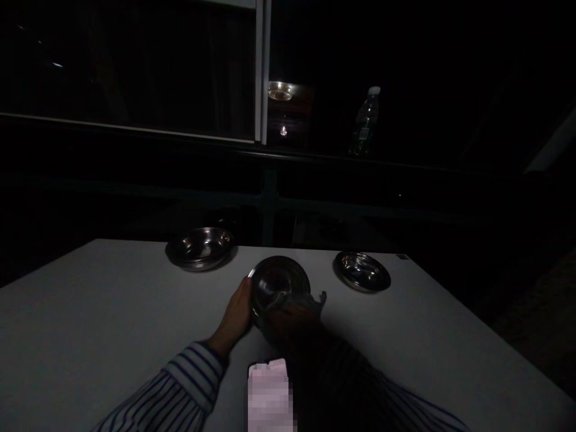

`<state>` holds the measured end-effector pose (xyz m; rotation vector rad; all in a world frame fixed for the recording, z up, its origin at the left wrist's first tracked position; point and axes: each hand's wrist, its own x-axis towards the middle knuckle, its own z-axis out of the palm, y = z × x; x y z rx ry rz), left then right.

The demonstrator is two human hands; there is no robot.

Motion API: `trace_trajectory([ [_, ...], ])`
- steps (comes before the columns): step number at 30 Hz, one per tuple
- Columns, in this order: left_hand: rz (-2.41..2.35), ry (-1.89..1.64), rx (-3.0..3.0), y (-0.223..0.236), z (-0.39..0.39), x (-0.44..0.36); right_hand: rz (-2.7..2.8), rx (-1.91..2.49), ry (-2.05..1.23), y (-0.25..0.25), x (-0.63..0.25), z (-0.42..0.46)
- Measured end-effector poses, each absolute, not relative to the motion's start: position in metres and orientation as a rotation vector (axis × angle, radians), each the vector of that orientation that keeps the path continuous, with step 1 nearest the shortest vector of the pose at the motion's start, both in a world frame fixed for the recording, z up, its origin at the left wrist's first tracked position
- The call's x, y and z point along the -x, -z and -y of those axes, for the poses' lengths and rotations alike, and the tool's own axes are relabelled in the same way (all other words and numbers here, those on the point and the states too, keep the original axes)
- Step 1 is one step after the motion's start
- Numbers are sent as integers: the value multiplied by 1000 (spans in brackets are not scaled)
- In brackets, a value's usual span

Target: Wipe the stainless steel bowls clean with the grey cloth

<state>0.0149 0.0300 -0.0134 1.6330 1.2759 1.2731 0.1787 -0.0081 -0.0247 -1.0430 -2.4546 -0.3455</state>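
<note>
A shiny metal bowl [279, 271] is in the middle of the white table, with its inside facing me. My left hand [236, 312] grips the bowl by its left rim, fingers closed round the edge. Over the bowl's lower right part is my right hand [297, 327], dark and blurred, closed on a greyish cloth [318, 302]. A loose end of this cloth sticks out on the right. The bowl's lower edge is hidden behind my right hand. Striped sleeves cover both forearms.
A stack of metal bowls [200, 252] stands at the table's back left, and another metal bowl [362, 273] at the back right. A phone [270, 396] with a lit screen is near me. Beyond the table [112, 300], a plastic bottle [366, 120] stands on a ledge.
</note>
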Motion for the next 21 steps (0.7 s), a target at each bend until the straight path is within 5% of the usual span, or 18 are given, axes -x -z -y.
trace_trajectory([
  [21, -1269, -1241, -1604, 13, -35, -17, 2431, 1168, 325, 24, -187, 11],
])
